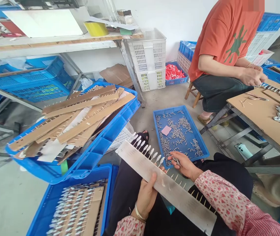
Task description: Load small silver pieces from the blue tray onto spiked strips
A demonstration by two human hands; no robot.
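Note:
My left hand is closed around the middle of a long pale strip, its thumb on the upper face. Thin pointed sticks stand out along the strip's far edge. White leaf-shaped pieces sit on the sticks of the upper-left half; those toward the lower right are bare. Beside the last covered stick, my right hand is closed on small grey spindle-shaped pieces. Just beyond it, a shallow blue tray on the floor holds many similar grey pieces and a pink square.
Left stands a blue crate heaped with cardboard strips; below it, another blue crate holds filled strips. Right, a co-worker sits at a low table with pliers. A phone lies beneath.

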